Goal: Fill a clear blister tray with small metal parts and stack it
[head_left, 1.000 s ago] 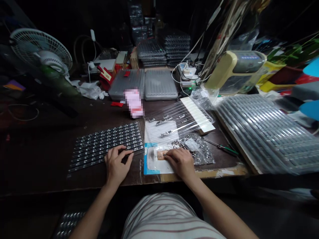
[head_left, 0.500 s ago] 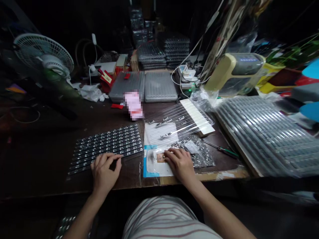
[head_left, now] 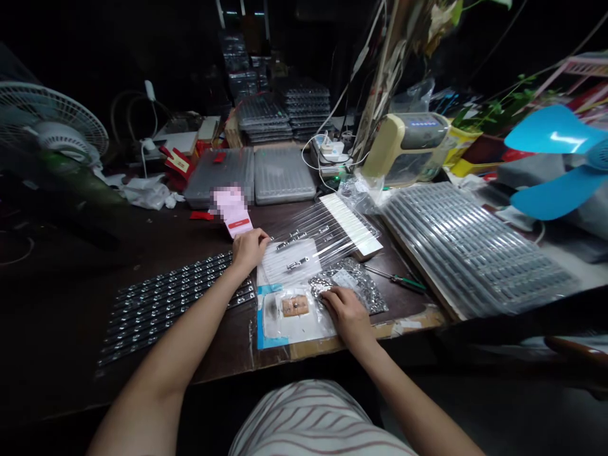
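Observation:
My left hand reaches forward past the black tray of small metal parts and rests, fingers curled, at the near-left corner of the clear plastic tubes, just below a pink phone. What it grips, if anything, is hidden. My right hand lies on the edge of a clear bag of small metal parts, fingers bent down into the parts. A small brown jig sits on a white and blue sheet between the hands.
A green-handled screwdriver lies right of the bag. Wrapped trays fill the right side, a beige device stands behind. Two grey lidded boxes, stacked trays and a fan are at the back and left.
My left hand has left the black tray and moved forward to the plastic tubes by the phone. My right hand has shifted right from the brown jig onto the bag. The view has shifted.

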A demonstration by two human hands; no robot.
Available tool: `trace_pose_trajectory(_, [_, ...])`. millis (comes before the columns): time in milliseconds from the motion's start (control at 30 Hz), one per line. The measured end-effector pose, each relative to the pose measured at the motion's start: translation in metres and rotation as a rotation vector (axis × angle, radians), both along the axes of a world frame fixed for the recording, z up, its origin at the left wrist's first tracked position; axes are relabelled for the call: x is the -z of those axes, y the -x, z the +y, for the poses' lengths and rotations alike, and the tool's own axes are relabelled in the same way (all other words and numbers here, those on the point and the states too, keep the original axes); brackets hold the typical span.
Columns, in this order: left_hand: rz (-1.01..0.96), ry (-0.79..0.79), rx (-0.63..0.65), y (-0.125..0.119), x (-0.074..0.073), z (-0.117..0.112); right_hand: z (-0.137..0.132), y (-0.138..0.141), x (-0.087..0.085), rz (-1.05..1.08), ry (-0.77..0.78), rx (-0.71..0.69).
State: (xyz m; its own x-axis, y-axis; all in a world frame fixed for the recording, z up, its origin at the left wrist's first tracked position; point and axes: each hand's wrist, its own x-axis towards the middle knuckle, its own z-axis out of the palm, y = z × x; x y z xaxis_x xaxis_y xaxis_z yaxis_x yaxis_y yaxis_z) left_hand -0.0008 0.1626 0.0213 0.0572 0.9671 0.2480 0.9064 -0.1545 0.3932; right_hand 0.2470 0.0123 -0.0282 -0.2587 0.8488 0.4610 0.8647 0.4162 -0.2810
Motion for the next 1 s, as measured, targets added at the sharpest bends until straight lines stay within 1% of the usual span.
trace_pose_trajectory(67, [-0.139, 0.001, -0.012, 0.008, -0.003, -0.013, 0.002, -0.001, -0.004, 0.007, -0.01, -0.003])
trace_pose_trajectory(133, [-0.372, 0.043, 0.038, 0.016, -0.007, -0.032, -0.002, -0.007, -0.01, -0.016, -0.012, 0.016])
trace_pose_trajectory(167, [-0.489, 0.092, 0.085, 0.019, -0.009, -0.044, -0.006, -0.011, -0.014, -0.036, 0.001, 0.03])
trace_pose_trajectory(233, [-0.673, 0.241, 0.165, 0.021, -0.011, -0.069, -0.015, -0.021, -0.017, -0.088, 0.056, 0.049])
trace_pose_trajectory(300, [-0.771, 0.385, 0.189, 0.019, -0.01, -0.095, -0.022, -0.026, -0.017, -0.126, 0.103, 0.054])
trace_pose_trajectory(367, [-0.82, 0.463, 0.177, 0.013, -0.005, -0.117, -0.023, -0.025, -0.012, -0.128, 0.109, 0.059])
trace_pose_trajectory(400, [-0.824, 0.477, 0.171, 0.009, -0.002, -0.126, -0.021, -0.022, -0.009, -0.119, 0.097, 0.063])
trace_pose_trajectory(467, [-0.773, 0.454, 0.165, -0.001, 0.005, -0.139, -0.013, -0.014, -0.003, -0.091, 0.068, 0.074])
trace_pose_trajectory(567, [-0.623, 0.334, 0.176, -0.015, 0.015, -0.149, 0.001, -0.003, 0.001, -0.043, 0.045, 0.08])
trace_pose_trajectory(633, [-0.549, 0.237, 0.202, -0.022, 0.02, -0.151, 0.007, 0.001, 0.0, -0.001, 0.037, 0.074])
trace_pose_trajectory(733, [-0.499, 0.136, 0.249, -0.03, 0.025, -0.153, 0.009, 0.0, -0.002, 0.07, -0.01, 0.051])
trace_pose_trajectory(867, [-0.454, 0.077, 0.249, -0.034, 0.03, -0.154, 0.007, -0.002, -0.003, 0.119, -0.057, 0.041])
trace_pose_trajectory(1000, [-0.378, 0.031, 0.237, -0.038, 0.035, -0.153, 0.006, -0.002, -0.004, 0.185, -0.033, 0.0])
